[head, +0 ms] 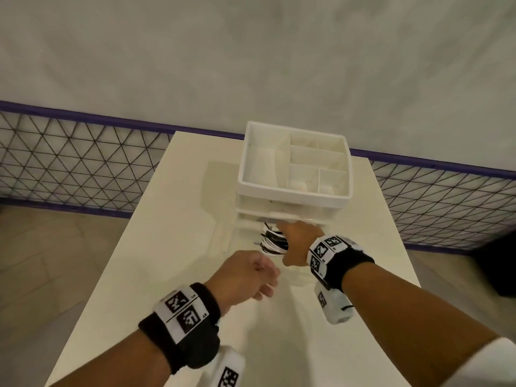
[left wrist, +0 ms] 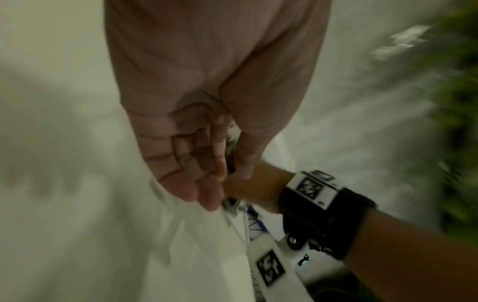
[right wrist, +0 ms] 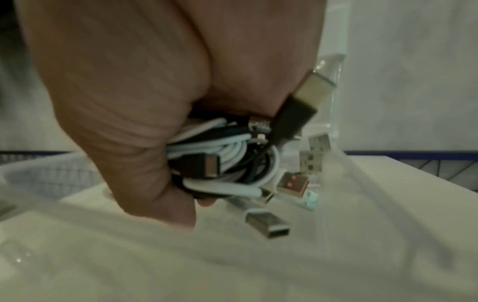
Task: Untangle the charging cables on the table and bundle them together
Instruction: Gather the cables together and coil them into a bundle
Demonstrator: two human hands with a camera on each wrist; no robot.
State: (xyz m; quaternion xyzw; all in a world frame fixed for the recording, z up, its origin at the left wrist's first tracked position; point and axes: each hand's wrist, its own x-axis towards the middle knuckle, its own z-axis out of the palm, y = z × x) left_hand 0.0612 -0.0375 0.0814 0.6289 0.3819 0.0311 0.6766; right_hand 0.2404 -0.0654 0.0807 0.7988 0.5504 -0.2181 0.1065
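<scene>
A coiled bundle of black and white charging cables (head: pixel 273 242) sits in my right hand (head: pixel 298 241), which grips it just in front of the white organizer (head: pixel 293 194). In the right wrist view the cables (right wrist: pixel 227 157) fill my fist (right wrist: pixel 124 122), and several USB plugs stick out past a clear plastic drawer wall (right wrist: pixel 333 98). My left hand (head: pixel 251 275) is beside it, at the front of the pulled-out clear drawer (head: pixel 297 279). The left wrist view is blurred. There the curled fingers (left wrist: pixel 204 147) meet the thumb on a thin clear edge, close to the right hand (left wrist: pixel 256 188).
The organizer has an open top tray with dividers and stands at the back of the cream table (head: pixel 167 247). A wire mesh fence with a purple rail (head: pixel 83 152) runs behind the table. Tiled floor lies on both sides.
</scene>
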